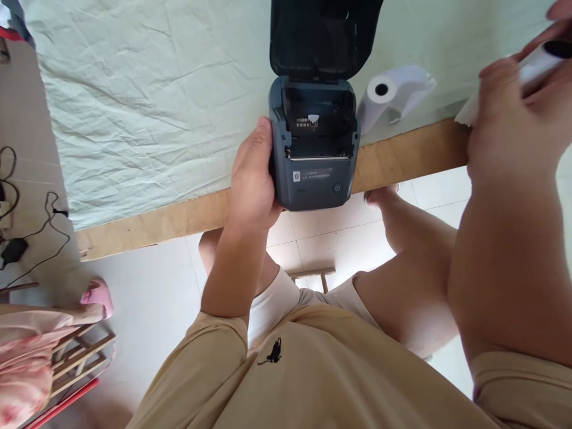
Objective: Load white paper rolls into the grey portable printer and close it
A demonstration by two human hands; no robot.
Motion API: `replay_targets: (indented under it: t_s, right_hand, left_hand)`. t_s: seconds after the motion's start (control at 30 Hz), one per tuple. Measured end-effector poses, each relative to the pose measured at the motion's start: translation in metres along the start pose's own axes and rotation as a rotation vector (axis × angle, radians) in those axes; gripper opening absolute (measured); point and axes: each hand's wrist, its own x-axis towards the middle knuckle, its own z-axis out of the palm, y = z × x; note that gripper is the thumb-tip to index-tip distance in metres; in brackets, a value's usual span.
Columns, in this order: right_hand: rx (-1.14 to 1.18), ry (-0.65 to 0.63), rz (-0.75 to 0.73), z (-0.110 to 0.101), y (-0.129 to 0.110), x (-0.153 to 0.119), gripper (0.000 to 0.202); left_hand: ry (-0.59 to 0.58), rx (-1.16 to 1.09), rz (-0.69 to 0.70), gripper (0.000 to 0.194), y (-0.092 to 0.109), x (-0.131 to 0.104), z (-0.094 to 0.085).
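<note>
A dark blue-grey portable label printer (315, 182) is at the table's front edge with its black lid (324, 42) raised. Its paper compartment shows no roll inside. My left hand (254, 173) grips the printer's left side, thumb along the edge. Right of the printer, a white paper roll (378, 104) with a black core stands on the cloth, its loose end unwound to the right. At the far right, my right hand (513, 113) is closed around another white paper roll (538, 64), also black-cored. The frame edge cuts off part of that hand.
A pale green cloth (156, 101) covers the table, with a bare wooden front edge (179, 220). Black cables and an adapter (13, 251) lie at left. Below them, another person's foot in a pink slipper (100, 298) is near a wooden stool (80, 360).
</note>
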Motion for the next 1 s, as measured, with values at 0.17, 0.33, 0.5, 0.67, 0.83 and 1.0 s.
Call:
replay_targets:
  t_s: [0.17, 0.33, 0.5, 0.67, 0.83, 1.0]
  right_hand:
    - [-0.191, -0.006, -0.072, 0.003, -0.009, 0.000, 0.047]
    - [-0.228, 0.001, -0.074, -0.003, 0.003, 0.002, 0.056]
    - [-0.036, -0.033, -0.213, 0.009, 0.004, 0.012, 0.061]
    - [-0.271, -0.084, 0.121, 0.012, -0.016, 0.008, 0.061]
    - [-0.345, -0.004, -0.242, 0.003, -0.027, 0.000, 0.056]
    - [-0.301, -0.148, -0.394, 0.030, -0.055, -0.006, 0.049]
  left_hand:
    - [-0.025, 0.017, 0.006, 0.030, -0.001, 0.000, 0.000]
    - [-0.016, 0.061, -0.003, 0.032, 0.000, 0.001, -0.001]
    - [-0.006, 0.059, 0.001, 0.038, -0.002, 0.004, -0.007]
    - [-0.017, 0.020, 0.028, 0.043, -0.004, 0.002, -0.006]
    - [-0.057, -0.017, 0.046, 0.043, -0.001, 0.000, -0.003]
    - [-0.091, 0.042, -0.010, 0.040, 0.002, 0.006, -0.009]
